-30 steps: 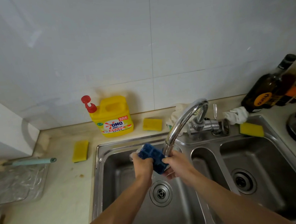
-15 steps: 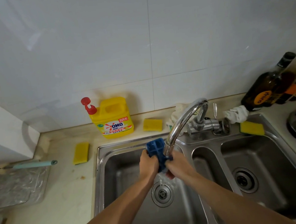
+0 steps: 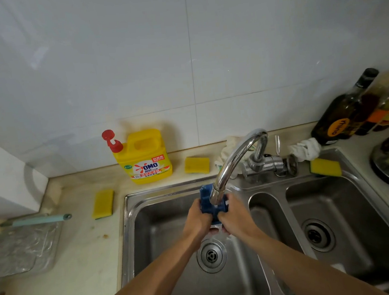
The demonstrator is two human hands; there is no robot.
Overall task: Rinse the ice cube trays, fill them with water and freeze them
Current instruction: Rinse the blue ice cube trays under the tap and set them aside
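Blue gridded ice cube tray, upright between both hands, under faucet.

On my feed I see both arms bare: the left forearm and the right forearm show uncovered from wrist to the frame's lower edge. The left hand and right hand are bare too; I see only their backs.
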